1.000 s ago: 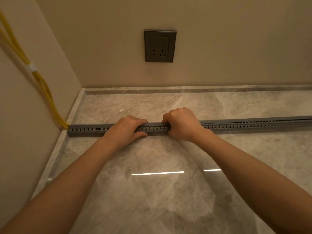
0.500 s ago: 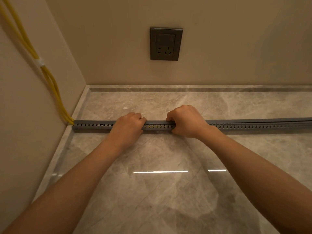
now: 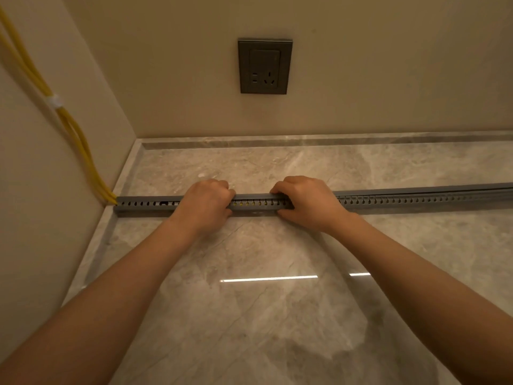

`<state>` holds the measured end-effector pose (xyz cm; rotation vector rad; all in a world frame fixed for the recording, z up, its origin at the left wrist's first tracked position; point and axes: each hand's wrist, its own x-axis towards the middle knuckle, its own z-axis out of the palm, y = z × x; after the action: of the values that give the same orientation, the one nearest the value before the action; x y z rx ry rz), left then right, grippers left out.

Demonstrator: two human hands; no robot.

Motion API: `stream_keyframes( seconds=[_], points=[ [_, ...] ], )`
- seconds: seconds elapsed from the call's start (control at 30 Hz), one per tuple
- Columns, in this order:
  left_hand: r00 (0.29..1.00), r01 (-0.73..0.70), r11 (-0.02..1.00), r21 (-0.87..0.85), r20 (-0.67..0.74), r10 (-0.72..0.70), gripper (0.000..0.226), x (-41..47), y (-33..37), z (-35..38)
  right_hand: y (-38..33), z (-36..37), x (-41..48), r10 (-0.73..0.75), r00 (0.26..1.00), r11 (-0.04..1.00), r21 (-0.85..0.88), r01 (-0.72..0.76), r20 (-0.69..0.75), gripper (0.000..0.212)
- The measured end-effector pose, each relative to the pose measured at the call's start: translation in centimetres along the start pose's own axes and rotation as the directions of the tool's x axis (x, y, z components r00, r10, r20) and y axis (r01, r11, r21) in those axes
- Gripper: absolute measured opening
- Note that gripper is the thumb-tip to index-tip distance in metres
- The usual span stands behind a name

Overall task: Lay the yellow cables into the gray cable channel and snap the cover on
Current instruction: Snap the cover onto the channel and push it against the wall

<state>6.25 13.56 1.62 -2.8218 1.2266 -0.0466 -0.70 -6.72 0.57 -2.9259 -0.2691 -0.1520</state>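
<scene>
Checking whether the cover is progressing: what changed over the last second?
Little. The left hand no longer shows its thumb on the near side of the gray cable channel, and the gap to the right hand widened slightly. Both hands still grip the same stretch; the yellow cables are unmoved.

A long slotted gray plastic cable channel [image 3: 256, 211] lies on the floor [image 3: 277, 323], left end at the wall [image 3: 41, 223] where thin yellow cables [image 3: 80, 145] enter; a gray cover strip [image 3: 416, 189] tops it.

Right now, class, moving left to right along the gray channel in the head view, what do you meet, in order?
yellow cables → left hand → open stretch of the gray cable channel between the hands → right hand
</scene>
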Motion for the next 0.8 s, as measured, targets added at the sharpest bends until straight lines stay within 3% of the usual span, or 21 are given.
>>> stream_keyframes(
  seconds=[0.13,0.27,0.5,0.8],
  points=[
    [1.0,0.016,0.999,-0.04,-0.009,-0.017,0.024,0.0,0.1,-0.1,0.6,0.4,-1.8,-0.009,0.998,1.0,0.011,0.01,-0.056,0.039],
    [1.0,0.025,0.998,-0.056,-0.009,-0.026,0.024,0.0,0.0,-0.1,2.3,-0.9,-3.0,0.053,0.996,0.995,-0.084,-0.059,-0.072,0.035],
    [1.0,0.025,0.998,-0.054,0.005,-0.025,0.026,0.2,0.0,-0.2,3.0,-2.7,-2.3,0.088,0.995,0.962,-0.263,-0.074,0.042,0.024],
    [0.999,0.045,0.997,-0.06,0.017,-0.044,0.024,0.5,-0.1,-0.2,3.4,-3.1,-1.1,0.056,0.994,0.965,-0.262,-0.029,0.097,0.017]
  ],
)
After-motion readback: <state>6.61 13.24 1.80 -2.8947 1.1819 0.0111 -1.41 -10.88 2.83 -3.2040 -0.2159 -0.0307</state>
